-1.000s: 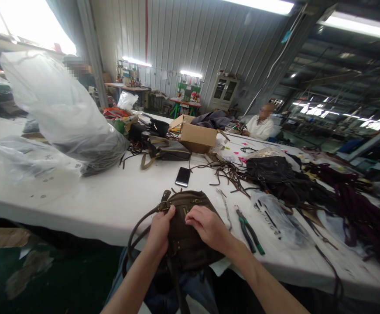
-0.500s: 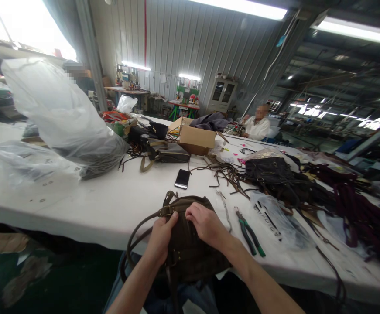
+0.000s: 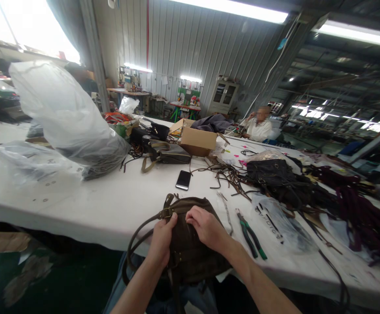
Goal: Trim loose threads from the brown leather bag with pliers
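A dark olive-brown handbag (image 3: 190,261) with long strap handles rests against the table's front edge, partly over the lap. My left hand (image 3: 162,237) grips its left side, thumb on top near a buckled strap. On the bag's upper middle, my right hand (image 3: 204,224) has its fingers pinched together; whatever small part lies between them is hidden. Green-handled pliers (image 3: 250,235) lie to the right of the bag. Just beyond it is a black phone (image 3: 183,179).
A big plastic sack (image 3: 65,113) stands on the left of the white table (image 3: 88,209). A cardboard box (image 3: 198,140), loose straps (image 3: 232,179) and dark bags (image 3: 271,174) lie farther back and right. A person (image 3: 258,126) sits across the table.
The view has shifted slightly. Both hands stay in nearly the same place on the handbag, with no clear change in grip.
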`<move>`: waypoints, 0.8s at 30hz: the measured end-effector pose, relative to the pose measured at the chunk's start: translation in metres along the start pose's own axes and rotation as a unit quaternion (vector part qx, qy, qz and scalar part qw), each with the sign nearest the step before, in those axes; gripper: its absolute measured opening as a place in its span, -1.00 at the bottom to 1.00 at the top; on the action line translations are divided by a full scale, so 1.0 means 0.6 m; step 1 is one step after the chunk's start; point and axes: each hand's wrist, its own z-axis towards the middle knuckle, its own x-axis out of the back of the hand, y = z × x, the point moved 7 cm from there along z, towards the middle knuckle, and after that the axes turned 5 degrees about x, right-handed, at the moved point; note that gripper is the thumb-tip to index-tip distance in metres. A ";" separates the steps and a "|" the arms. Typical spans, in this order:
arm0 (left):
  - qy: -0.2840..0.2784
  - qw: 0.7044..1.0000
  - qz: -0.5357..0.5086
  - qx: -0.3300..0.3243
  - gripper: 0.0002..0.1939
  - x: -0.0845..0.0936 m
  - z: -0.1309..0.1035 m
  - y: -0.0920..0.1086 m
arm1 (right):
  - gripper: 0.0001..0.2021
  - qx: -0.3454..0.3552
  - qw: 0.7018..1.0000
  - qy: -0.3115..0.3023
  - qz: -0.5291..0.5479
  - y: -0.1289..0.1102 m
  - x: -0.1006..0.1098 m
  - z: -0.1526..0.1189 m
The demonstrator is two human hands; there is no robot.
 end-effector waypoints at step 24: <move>-0.241 0.946 0.216 -0.008 -0.37 -0.102 -0.136 0.094 | -0.15 -0.145 0.951 0.245 -0.118 -0.078 0.009 -0.178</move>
